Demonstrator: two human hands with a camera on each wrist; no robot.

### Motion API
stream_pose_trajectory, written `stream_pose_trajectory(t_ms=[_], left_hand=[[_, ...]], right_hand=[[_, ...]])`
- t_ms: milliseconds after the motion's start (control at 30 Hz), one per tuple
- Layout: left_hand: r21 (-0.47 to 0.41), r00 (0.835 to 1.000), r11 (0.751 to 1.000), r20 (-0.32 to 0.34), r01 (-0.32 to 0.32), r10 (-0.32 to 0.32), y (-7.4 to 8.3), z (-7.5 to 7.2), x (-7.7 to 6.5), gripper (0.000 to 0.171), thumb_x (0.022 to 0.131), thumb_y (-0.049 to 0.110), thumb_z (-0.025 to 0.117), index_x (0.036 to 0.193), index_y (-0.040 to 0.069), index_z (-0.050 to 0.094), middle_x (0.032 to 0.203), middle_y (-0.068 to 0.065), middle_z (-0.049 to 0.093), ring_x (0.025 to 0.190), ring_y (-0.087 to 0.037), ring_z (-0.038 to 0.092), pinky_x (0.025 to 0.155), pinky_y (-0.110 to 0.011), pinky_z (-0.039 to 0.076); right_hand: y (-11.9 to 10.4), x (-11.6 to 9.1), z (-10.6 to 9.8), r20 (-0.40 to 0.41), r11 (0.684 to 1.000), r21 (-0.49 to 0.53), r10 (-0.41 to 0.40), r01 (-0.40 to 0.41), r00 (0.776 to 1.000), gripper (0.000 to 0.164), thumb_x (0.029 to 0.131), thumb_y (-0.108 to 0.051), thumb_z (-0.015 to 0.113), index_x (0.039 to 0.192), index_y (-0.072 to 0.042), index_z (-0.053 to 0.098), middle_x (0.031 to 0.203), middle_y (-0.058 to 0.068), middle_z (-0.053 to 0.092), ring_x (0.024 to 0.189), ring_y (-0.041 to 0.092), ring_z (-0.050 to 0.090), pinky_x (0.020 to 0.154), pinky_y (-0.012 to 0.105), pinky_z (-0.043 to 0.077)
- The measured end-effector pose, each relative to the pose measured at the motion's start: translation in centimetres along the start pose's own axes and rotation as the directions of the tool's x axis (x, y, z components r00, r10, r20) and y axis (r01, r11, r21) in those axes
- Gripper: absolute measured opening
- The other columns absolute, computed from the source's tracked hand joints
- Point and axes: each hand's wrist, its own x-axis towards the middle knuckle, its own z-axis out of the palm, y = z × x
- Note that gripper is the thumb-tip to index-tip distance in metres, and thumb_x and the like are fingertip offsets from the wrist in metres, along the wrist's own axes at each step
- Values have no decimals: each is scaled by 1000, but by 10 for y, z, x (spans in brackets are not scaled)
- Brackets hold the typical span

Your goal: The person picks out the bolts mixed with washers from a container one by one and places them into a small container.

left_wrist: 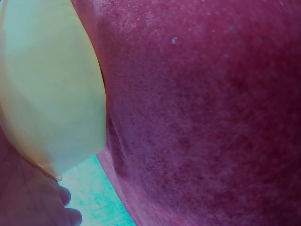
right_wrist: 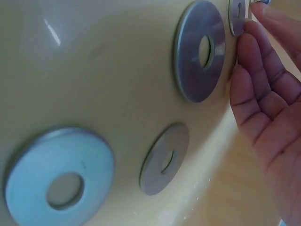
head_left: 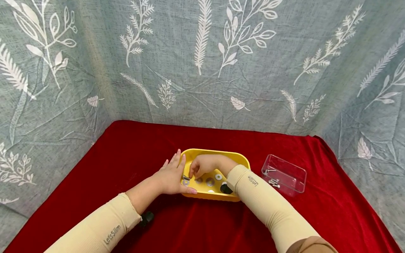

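Note:
A yellow tray (head_left: pixel 215 151) stands on the red cloth, with several flat metal washers inside, among them a large washer (head_left: pixel 210 181). My right hand (head_left: pixel 205 164) reaches into its left part. The fingers are bent, and thumb and fingertips pinch a silver bolt (head_left: pixel 186 178) near the tray floor; in the right wrist view only a sliver of the bolt (right_wrist: pixel 262 1) shows. A large washer (right_wrist: pixel 201 51) lies beside those fingers. My left hand (head_left: pixel 172 178) rests on the tray's left end with straight, spread fingers, its thumb along the front rim.
To the right of the tray stands a clear plastic box (head_left: pixel 286 173) with several bolts (head_left: pixel 274 182) in it. Red cloth (head_left: pixel 152 140) covers the table. A patterned grey-blue curtain (head_left: pixel 186 95) hangs behind and at both sides.

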Motion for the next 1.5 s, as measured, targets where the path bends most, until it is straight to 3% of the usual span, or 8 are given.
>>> stream_pose_trajectory(t_ms=[167,400,667,1067,1500], left_hand=[[-3,1000,1000,10,2,-2,0,-1,0,127,62,80,53,145,-1,2,149,-20,-15,138,-34,-3,109,-52,8],[-12,1000,1000,8,-6,6,0,-2,0,126,63,79,55,145,-1,2,149,-20,-16,138,-33,-4,109,-52,7],[-26,1000,1000,12,-9,9,1,-3,-1,128,61,81,54,145,0,1,149,-19,-16,138,-33,-5,109,-51,6],[-29,1000,999,24,-12,13,0,-3,-2,130,59,82,52,145,0,0,148,-19,-19,138,-33,-6,109,-52,6],[-39,1000,999,20,-10,11,1,-3,-2,132,58,83,52,145,0,0,148,-19,-18,138,-33,-6,109,-52,6]], right_hand=[[1,0,2,-6,1000,16,-12,12,1000,18,84,1,62,99,-5,68,85,1,66,68,5,52,66,17,45],[3,3,6,-18,993,110,-49,50,999,35,82,2,64,115,-5,57,79,5,61,67,9,55,64,20,47],[1,5,13,-15,981,176,-78,79,997,28,81,6,63,107,-1,58,74,1,59,60,10,54,58,21,47],[-1,10,18,-53,997,58,-48,51,997,23,81,-1,67,101,-8,60,67,-1,58,54,10,55,54,21,47],[-3,14,22,-77,995,-69,-75,70,994,21,78,-9,72,97,-10,63,68,-4,54,56,5,48,56,17,43]])
